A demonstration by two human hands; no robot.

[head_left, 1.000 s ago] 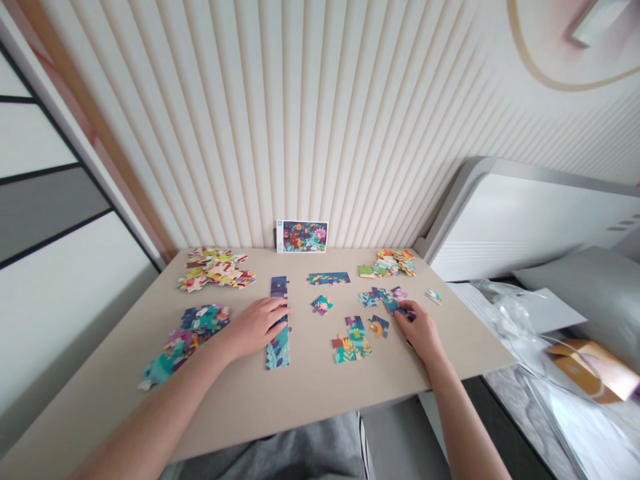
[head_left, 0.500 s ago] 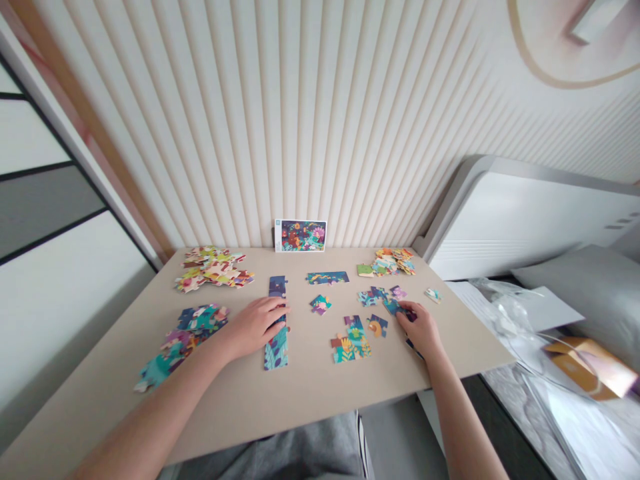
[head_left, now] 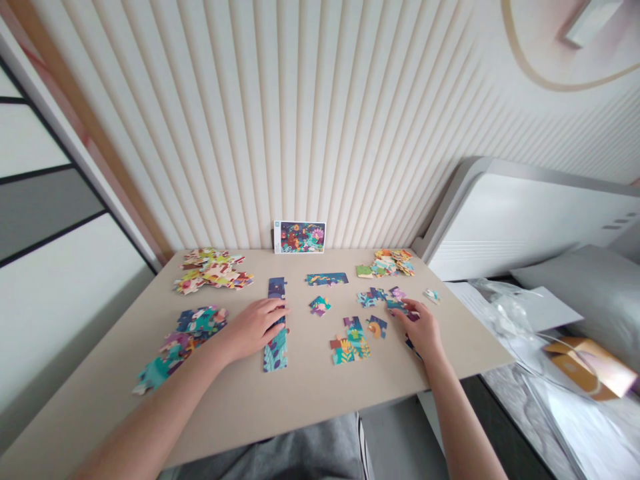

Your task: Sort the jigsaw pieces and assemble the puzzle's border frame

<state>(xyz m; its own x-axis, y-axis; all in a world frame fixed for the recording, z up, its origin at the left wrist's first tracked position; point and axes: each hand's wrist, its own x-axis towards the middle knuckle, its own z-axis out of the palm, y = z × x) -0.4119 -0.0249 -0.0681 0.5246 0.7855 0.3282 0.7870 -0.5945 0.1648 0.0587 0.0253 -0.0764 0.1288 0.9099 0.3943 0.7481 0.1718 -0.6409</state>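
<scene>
My left hand (head_left: 257, 327) lies with fingers spread a little across the tall joined strip of blue puzzle pieces (head_left: 276, 353). At the right, the fingers of my right hand (head_left: 420, 323) are closed on a blue and purple puzzle piece (head_left: 399, 305) at the tabletop. Just left of it are a joined blue cluster (head_left: 371, 297) and a piece with an orange curl (head_left: 377, 327). A joined green and yellow section (head_left: 351, 343) sits nearer the front edge. Between the hands lies a small pink and teal piece (head_left: 320, 305), below a horizontal blue strip (head_left: 327, 279). Part of a dark piece shows under my right wrist.
A picture card (head_left: 300, 237) stands against the ribbed wall. Heaps of pieces lie at the back left (head_left: 215, 270), front left (head_left: 180, 347) and back right (head_left: 393, 262). One loose piece (head_left: 432, 295) is near the table's right side, beside a bed with papers and an orange box (head_left: 590, 367).
The piece at my right fingertips has turned to lie more level, and those fingers have shifted slightly. My left hand rests in the same place on the strip.
</scene>
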